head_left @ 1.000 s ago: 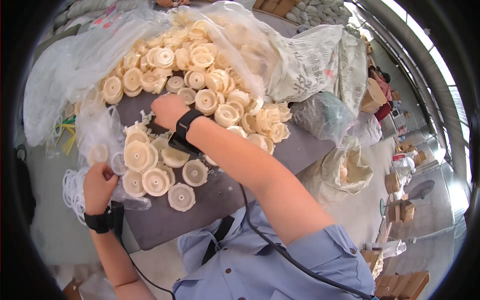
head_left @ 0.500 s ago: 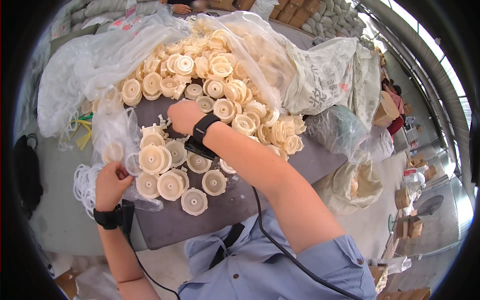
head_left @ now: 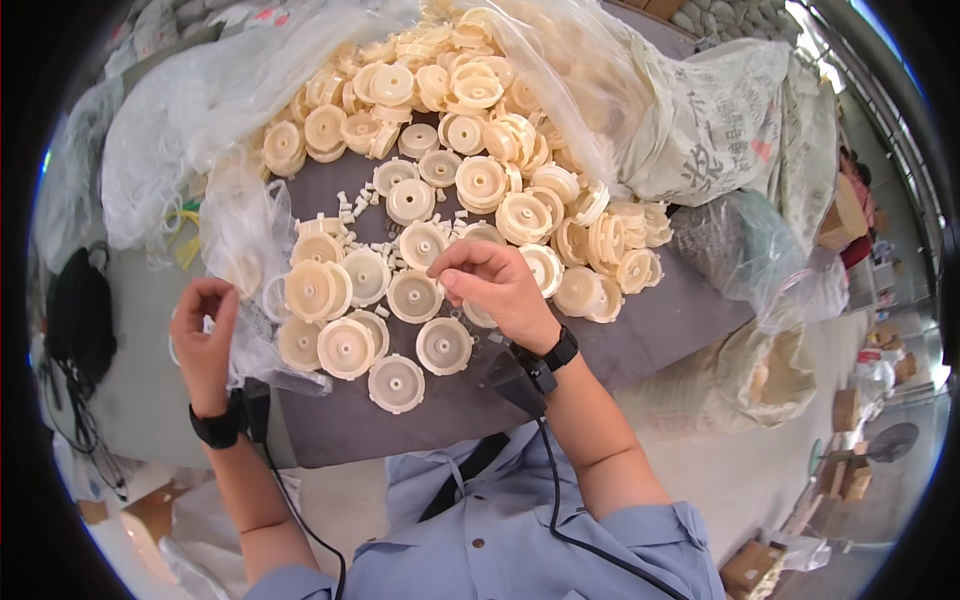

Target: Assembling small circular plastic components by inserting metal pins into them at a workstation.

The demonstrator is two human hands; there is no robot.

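Observation:
Cream plastic wheels [head_left: 345, 345] lie flat in rows on a grey table [head_left: 660, 330]. My right hand [head_left: 495, 290] hovers over them with the fingers curled. Its fingertips are pinched together just above one wheel [head_left: 413, 297], and I cannot see anything between them. My left hand [head_left: 205, 335] is at the table's left edge beside a clear plastic bag [head_left: 245, 235]. Its fingers are closed around what looks like a thin white ring [head_left: 173, 350]. Both wrists wear black bands, and a cable runs down from the right one.
A big heap of the same wheels [head_left: 480, 95] spills from clear bags at the back. Small white pegs [head_left: 350, 205] are scattered among them. A printed sack [head_left: 720, 130] and more bags lie to the right, and a black bag [head_left: 80, 310] to the left.
My right hand has pulled back from the heap to the near rows of wheels. My left hand stays by the clear bag and has risen slightly.

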